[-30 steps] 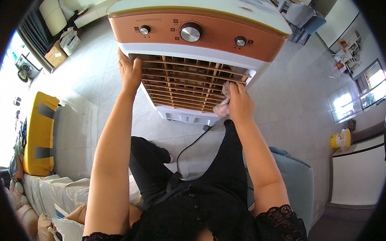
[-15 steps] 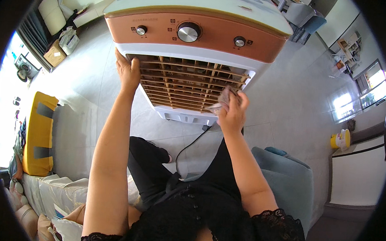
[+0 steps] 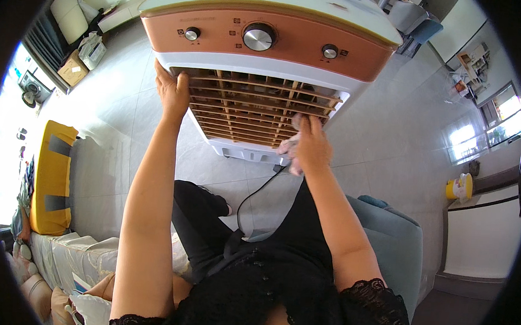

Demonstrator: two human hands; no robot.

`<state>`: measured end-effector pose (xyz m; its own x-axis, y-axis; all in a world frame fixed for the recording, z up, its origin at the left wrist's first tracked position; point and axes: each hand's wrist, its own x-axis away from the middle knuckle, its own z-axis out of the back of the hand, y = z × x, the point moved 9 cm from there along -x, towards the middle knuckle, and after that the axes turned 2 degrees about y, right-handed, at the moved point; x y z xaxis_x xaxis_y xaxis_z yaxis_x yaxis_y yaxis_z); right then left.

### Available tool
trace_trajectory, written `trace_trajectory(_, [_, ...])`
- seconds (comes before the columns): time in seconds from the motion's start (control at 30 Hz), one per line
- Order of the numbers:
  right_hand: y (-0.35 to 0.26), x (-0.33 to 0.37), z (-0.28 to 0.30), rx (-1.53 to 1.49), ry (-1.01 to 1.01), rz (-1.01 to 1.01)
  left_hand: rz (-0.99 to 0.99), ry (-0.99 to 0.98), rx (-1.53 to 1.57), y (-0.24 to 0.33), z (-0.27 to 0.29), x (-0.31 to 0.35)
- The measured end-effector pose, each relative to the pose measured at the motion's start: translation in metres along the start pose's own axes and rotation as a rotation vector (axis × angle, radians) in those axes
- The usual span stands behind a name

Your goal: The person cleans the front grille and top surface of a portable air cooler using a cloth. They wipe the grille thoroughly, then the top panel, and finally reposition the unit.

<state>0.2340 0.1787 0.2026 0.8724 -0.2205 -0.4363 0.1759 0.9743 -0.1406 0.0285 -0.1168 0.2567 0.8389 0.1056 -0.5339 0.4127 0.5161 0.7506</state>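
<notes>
In front of me stands an air cooler (image 3: 172, 59), white-sided, with a copper-coloured panel (image 3: 301, 39) and three round knobs, the large middle knob (image 3: 259, 36) being silver. Below the panel is its brown slatted grille (image 3: 248, 104). My left hand (image 3: 173, 92) grips the cooler's left side, thumb on the front beside the grille. My right hand (image 3: 314, 146) is closed round a crumpled, pinkish-grey cloth (image 3: 288, 146) at the grille's lower right. The fingers reach to the slats, and part of the cloth is hidden behind them.
A black power cord (image 3: 256, 191) runs across the grey tiled floor between my legs. To the right is a blue-grey chair (image 3: 385, 237). A yellow plastic piece (image 3: 53, 179) stands at left near a covered sofa (image 3: 87, 259). A yellow bucket (image 3: 458, 187) sits far right.
My right hand has turned and shifted slightly with the cloth, its fingers now higher against the slats. The cooler's top has tipped slightly in view. My left hand keeps its hold.
</notes>
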Motion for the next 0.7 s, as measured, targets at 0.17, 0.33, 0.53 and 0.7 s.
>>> trace_trajectory(0.17, [0.013,-0.003,-0.01,0.077,0.056,-0.095,-0.038,0.013,0.014,0.01,-0.009,0.001])
trace_trajectory(0.33, [-0.012,-0.009,-0.016,-0.015,-0.076,-0.178,-0.057,0.025,0.005,-0.001,-0.004,-0.001])
trace_trajectory(0.53, [0.03,0.005,-0.015,0.015,0.123,-0.056,-0.018,-0.002,0.019,0.001,-0.004,0.0])
trace_trajectory(0.7, [-0.013,-0.01,-0.037,0.037,0.1,-0.155,-0.006,0.031,0.002,-0.005,-0.008,0.0])
